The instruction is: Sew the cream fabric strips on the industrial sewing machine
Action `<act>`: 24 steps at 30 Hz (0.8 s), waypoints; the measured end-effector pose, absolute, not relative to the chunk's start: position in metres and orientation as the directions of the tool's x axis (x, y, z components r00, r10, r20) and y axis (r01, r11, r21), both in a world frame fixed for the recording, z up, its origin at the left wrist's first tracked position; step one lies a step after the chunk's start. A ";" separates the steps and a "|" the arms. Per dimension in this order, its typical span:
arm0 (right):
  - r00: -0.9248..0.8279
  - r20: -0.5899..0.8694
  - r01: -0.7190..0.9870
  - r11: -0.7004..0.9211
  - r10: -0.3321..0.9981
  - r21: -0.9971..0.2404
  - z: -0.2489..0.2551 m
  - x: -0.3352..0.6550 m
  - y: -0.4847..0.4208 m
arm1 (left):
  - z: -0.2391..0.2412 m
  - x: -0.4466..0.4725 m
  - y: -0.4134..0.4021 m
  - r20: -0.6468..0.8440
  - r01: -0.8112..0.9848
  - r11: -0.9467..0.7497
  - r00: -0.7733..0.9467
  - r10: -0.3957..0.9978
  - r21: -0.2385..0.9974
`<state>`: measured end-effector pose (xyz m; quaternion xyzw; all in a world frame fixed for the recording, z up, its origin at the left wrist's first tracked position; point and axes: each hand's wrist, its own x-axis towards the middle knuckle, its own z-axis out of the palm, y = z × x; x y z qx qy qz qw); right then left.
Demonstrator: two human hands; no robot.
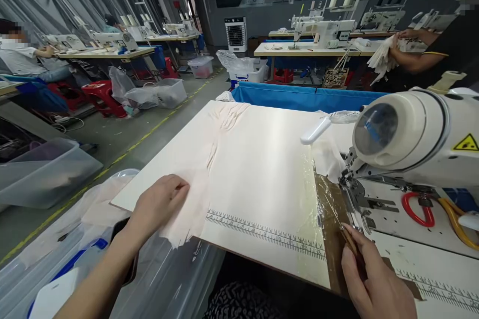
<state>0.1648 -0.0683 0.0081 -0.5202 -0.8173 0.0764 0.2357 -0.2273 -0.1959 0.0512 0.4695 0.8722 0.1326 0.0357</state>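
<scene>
My left hand (161,205) rests at the left front of the white table (262,159), thumb and fingers pressed together on a pale pink piece of thin fabric (196,197). The fabric's frayed lower end hangs over the table edge, while more gathered fabric (230,115) lies farther back. Near the sewing machine (404,129), my right hand (368,266) is closed around the brown handle of an awl (349,240), its thin shaft pointing forward and left. A white scrap of cloth (328,157) lies by the machine's presser foot.
A printed ruler (265,233) runs along the table front. Red-handled scissors (418,209) lie on the machine bed at right. Below my left arm are a clear plastic bin (175,279) and more pale fabric. A blue cloth trough (284,95) borders the back; people sit at other machines.
</scene>
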 end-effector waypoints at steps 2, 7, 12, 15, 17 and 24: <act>-0.356 0.263 0.799 0.438 0.897 -0.412 0.008 0.168 -0.066 | 0.049 -0.227 -0.193 0.100 0.825 0.496 -0.537 0.838 0.272; -0.357 0.154 0.788 0.386 0.921 -0.479 0.005 0.173 -0.060 | 0.042 -0.224 -0.185 0.128 0.887 0.399 -0.434 0.892 0.233; -0.295 0.098 0.790 0.301 0.950 -0.535 0.007 0.171 -0.064 | 0.047 -0.218 -0.182 0.239 0.882 0.352 -0.431 0.870 0.312; -0.252 0.005 0.701 0.186 0.968 -0.688 0.011 0.164 -0.062 | 0.049 -0.200 -0.175 0.302 0.912 0.202 -0.318 0.899 0.357; -0.336 -0.125 0.535 0.081 0.933 -0.841 0.017 0.151 -0.055 | 0.048 -0.179 -0.166 0.299 0.912 0.056 -0.190 0.935 0.405; -0.760 -0.267 0.109 -0.289 0.593 -0.951 0.037 0.071 -0.026 | 0.040 -0.060 -0.131 0.248 0.701 -0.501 0.438 0.864 0.508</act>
